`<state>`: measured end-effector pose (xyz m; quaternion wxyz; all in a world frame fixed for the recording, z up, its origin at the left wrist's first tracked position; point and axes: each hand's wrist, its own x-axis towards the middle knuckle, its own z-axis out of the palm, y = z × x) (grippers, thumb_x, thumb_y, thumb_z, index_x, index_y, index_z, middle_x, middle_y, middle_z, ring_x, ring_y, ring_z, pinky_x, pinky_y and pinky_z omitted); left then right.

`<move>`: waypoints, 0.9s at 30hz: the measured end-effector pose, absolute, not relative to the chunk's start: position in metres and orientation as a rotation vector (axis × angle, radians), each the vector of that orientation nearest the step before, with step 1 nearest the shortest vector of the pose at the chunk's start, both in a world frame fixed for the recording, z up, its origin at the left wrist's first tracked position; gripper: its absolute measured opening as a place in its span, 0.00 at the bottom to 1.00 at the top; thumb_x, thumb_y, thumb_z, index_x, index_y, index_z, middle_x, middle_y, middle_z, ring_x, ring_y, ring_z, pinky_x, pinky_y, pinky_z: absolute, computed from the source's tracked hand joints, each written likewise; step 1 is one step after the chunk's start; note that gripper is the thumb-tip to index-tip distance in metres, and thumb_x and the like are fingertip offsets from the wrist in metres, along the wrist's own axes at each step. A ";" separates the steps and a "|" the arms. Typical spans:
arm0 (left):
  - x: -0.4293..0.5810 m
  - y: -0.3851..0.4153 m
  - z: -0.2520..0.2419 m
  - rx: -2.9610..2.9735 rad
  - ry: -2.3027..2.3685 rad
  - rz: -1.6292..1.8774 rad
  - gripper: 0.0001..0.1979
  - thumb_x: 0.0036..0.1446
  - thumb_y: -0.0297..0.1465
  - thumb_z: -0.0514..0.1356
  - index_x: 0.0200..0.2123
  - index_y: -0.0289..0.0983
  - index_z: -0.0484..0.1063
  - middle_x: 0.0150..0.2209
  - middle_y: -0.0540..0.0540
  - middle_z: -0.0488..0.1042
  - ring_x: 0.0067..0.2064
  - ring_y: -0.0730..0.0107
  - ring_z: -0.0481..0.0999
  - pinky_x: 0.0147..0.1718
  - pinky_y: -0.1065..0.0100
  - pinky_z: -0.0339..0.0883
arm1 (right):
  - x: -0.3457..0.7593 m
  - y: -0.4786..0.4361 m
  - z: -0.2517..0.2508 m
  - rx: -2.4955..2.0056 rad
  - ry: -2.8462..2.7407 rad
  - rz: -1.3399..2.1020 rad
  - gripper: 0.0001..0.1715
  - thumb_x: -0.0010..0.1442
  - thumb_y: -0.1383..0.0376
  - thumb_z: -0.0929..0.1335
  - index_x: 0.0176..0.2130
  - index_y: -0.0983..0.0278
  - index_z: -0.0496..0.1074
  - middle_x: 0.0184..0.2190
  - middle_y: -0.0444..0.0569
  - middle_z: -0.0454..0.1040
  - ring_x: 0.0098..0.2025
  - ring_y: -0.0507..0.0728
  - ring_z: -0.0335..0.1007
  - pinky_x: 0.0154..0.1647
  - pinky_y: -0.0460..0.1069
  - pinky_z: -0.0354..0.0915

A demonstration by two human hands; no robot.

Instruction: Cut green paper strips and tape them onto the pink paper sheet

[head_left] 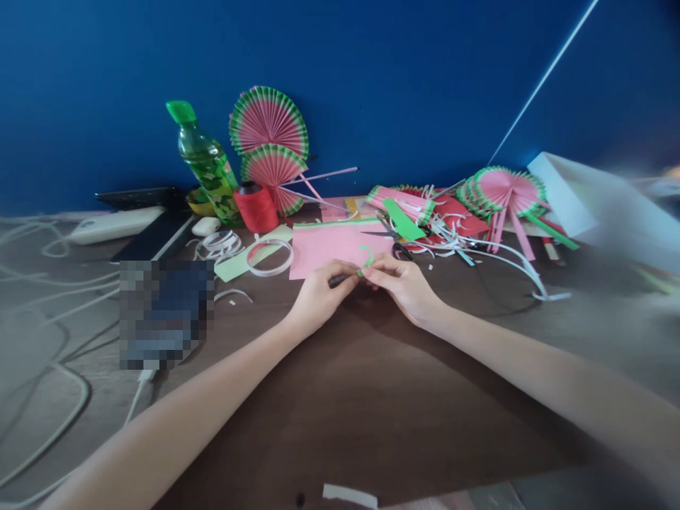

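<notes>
My left hand (322, 292) and my right hand (406, 287) meet over the desk, their fingertips pinched together around a small curled green paper strip (366, 261). A narrow dark thing (336, 281) shows between my left thumb and fingers; its kind is unclear. Just beyond my hands lies a pink paper sheet (334, 244) with a green edge. Scissors (401, 249) with dark handles rest at the sheet's right side, partly behind my right hand.
Pleated pink-and-green paper fans (269, 124) lean on the blue wall, beside a green bottle (207, 163) and a red thread spool (256, 207). Tape (270, 258) lies left. More fans (504, 191), paper scraps (451, 237) and a white box (563, 195) stand right. A cable (79, 397) crosses the left side.
</notes>
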<state>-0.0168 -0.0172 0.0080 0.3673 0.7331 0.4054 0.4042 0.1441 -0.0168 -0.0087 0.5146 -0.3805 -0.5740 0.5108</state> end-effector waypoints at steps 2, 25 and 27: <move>-0.017 -0.016 0.008 1.877 1.033 1.042 0.04 0.52 0.27 0.56 0.29 0.35 0.71 0.38 0.45 0.75 0.42 0.69 0.72 0.47 0.65 0.62 | 0.144 -0.017 -0.008 -0.915 -1.388 1.220 0.12 0.47 0.57 0.71 0.23 0.64 0.72 0.24 0.42 0.65 0.28 0.48 0.60 0.29 0.46 0.58; -0.018 -0.015 0.006 1.864 1.012 1.058 0.03 0.51 0.27 0.57 0.27 0.35 0.70 0.37 0.45 0.74 0.41 0.68 0.72 0.47 0.63 0.62 | 0.143 -0.019 -0.006 -0.947 -1.401 1.232 0.10 0.47 0.60 0.71 0.21 0.64 0.72 0.24 0.42 0.66 0.27 0.48 0.60 0.30 0.46 0.57; -0.018 -0.014 0.006 1.857 1.011 1.056 0.03 0.51 0.27 0.58 0.27 0.35 0.70 0.37 0.45 0.74 0.42 0.67 0.72 0.47 0.63 0.62 | 0.143 -0.019 -0.006 -0.940 -1.392 1.245 0.10 0.47 0.60 0.71 0.22 0.63 0.73 0.24 0.42 0.66 0.27 0.48 0.60 0.30 0.46 0.57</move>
